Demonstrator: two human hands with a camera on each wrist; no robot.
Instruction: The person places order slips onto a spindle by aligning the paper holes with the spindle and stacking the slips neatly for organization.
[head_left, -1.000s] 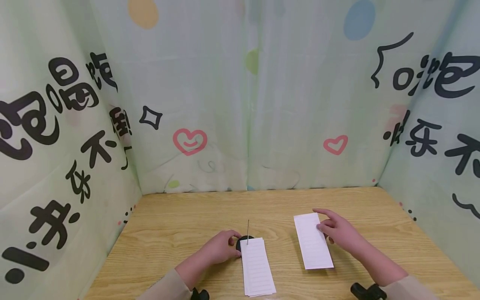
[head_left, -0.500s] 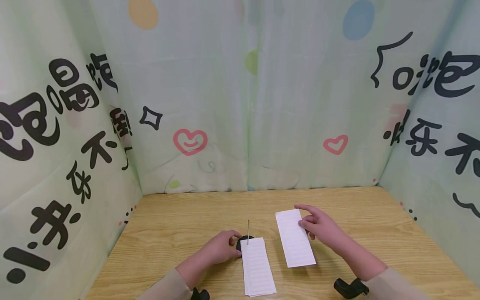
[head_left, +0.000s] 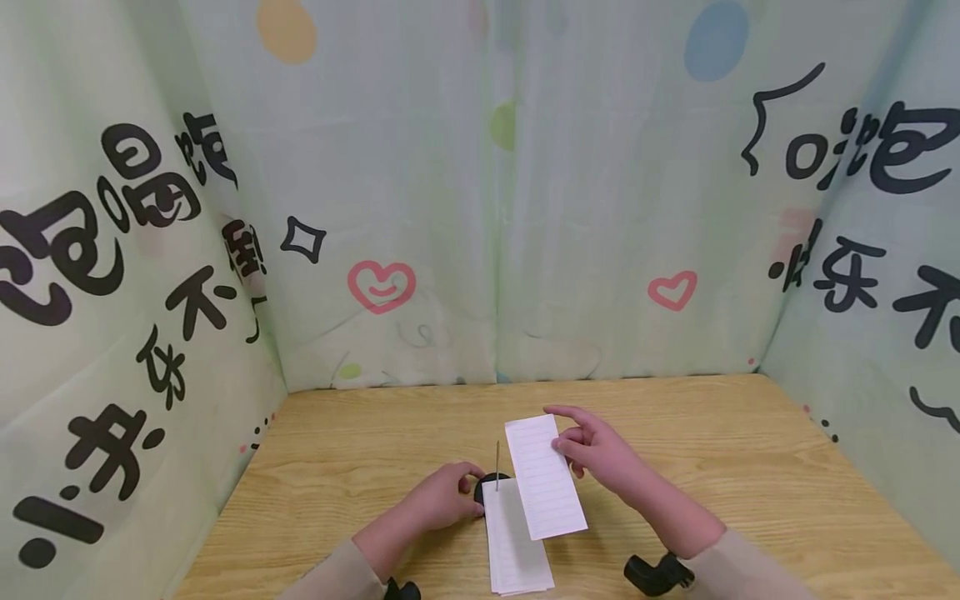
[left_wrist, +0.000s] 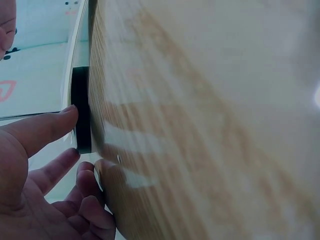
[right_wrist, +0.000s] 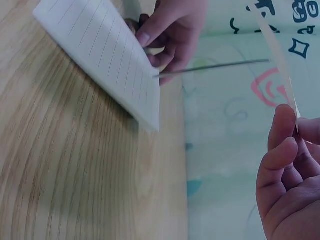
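A receipt spike has a round black base (head_left: pixel 492 482) and a thin upright metal needle (head_left: pixel 497 460). Several lined white slips (head_left: pixel 513 550) are pierced on it, lying toward the front of the table. My left hand (head_left: pixel 442 497) holds the base's left edge, thumb and index finger against the black disc (left_wrist: pixel 81 110) in the left wrist view. Between thumb and fingers, my right hand (head_left: pixel 600 450) pinches another lined slip (head_left: pixel 543 479) by its right edge. That slip is raised, just right of the needle, and overlaps the pierced stack in the head view. Seen edge-on, it appears as a thin strip (right_wrist: pixel 280 55).
A wood-grain table (head_left: pixel 360 433) carries everything. Printed curtains (head_left: pixel 600 208) close off its back and both sides. A black wrist mount (head_left: pixel 658 575) shows at the right sleeve (head_left: pixel 738 568), another (head_left: pixel 402 590) at the left.
My right hand has carried its slip leftward, from the right part of the table to beside the needle. My left hand, the spike and the pierced slips have stayed in place.
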